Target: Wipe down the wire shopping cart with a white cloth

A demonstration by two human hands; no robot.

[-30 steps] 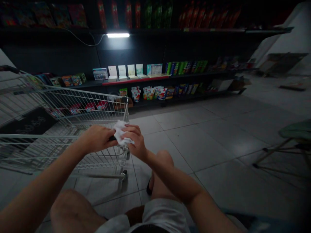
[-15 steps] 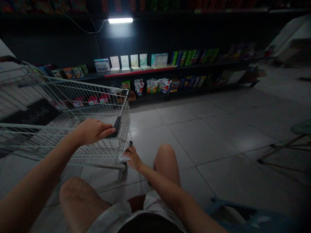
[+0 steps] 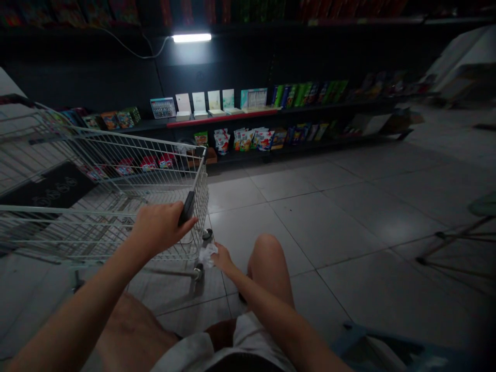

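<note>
**Left hand (image 3: 165,222) on a silver wire-mesh shopping cart (image 3: 77,208), right hand (image 3: 223,257) holding a crumpled white cloth (image 3: 208,255)**

The cart stands at the left of the scene. The left hand is closed around the black plastic corner piece (image 3: 187,207) at its near right end, thumb stretched along the near side. Lower and to the right, the right hand pinches the cloth in a narrow grip, the fabric bunched out to the left of the fingers. The cloth is near two dark caster wheels (image 3: 199,271); in this dim light, I cannot tell whether it touches the cart. On the far side, a lit white tube light (image 3: 191,37) shines above a dark shelf with a red front strip (image 3: 225,118). A blue plastic stool (image 3: 406,343) sits near right.
</note>
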